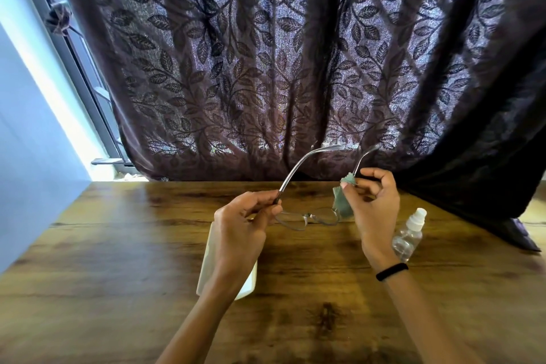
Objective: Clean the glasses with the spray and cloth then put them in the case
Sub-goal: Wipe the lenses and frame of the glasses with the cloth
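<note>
My left hand [245, 216] is curled, thumb and fingertips pinching one temple arm of the thin, grey, metal-framed glasses [307, 217] just above its hinge. I hold it there because the hinge end is the stiffest place to steady the frame without touching a lens. My right hand [372, 201] is also curled, thumb and forefinger pinching the small grey-green cleaning cloth [342, 201] around the lower part of the other temple arm, with the rest of the cloth hanging down beside the lens. I judge this to be the wiping stage, with the cloth working on the arm, not the lenses.

The glasses are held in the air between my hands, above the wooden counter [118, 245] and not touching it. The two lenses hang low and face me, while both arms are unfolded and point up and away toward the dark leaf-patterned curtain [266, 53].

The clear plastic spray bottle with a white cap [409, 235] stands on the counter just beside my right wrist, within easy reach. The white case [206, 263] lies on the counter under my left wrist, mostly hidden; I cannot tell whether it is open. The glasses are not yet in it.
</note>
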`<state>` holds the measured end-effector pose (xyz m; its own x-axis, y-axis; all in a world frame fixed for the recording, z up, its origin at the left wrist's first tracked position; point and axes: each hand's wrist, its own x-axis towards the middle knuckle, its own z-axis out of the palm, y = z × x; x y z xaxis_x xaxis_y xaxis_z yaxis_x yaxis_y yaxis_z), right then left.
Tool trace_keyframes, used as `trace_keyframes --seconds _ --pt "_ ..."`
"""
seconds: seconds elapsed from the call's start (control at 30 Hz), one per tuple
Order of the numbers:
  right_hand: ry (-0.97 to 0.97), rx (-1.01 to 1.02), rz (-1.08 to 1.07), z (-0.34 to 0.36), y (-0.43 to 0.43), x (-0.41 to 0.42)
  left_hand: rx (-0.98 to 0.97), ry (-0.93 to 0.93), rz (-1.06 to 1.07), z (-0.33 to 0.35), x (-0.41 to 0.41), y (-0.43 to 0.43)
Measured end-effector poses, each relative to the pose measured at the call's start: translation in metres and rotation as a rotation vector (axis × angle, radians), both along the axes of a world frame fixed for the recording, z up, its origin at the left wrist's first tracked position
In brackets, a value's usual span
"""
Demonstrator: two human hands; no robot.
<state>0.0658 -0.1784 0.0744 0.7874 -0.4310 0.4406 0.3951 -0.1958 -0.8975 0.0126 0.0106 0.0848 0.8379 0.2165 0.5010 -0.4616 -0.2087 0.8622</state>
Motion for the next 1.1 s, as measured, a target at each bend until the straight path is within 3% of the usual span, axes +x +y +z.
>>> trace_keyframes --seconds 0.4,0.7,1.1 --pt "-0.19 -0.081 -0.093 0.033 -0.009 0.0 -0.032 0.055 -0.015 0.003 -0.004 0.001" --pt "-0.385 -0.034 -0.147 0.051 -0.008 -0.011 -0.001 0.083 -0.009 0.0 -0.003 0.001" --pt "-0.23 0.105 -0.081 0.024 -0.005 -0.007 -0.153 0.078 -0.061 0.005 -0.008 -0.006"
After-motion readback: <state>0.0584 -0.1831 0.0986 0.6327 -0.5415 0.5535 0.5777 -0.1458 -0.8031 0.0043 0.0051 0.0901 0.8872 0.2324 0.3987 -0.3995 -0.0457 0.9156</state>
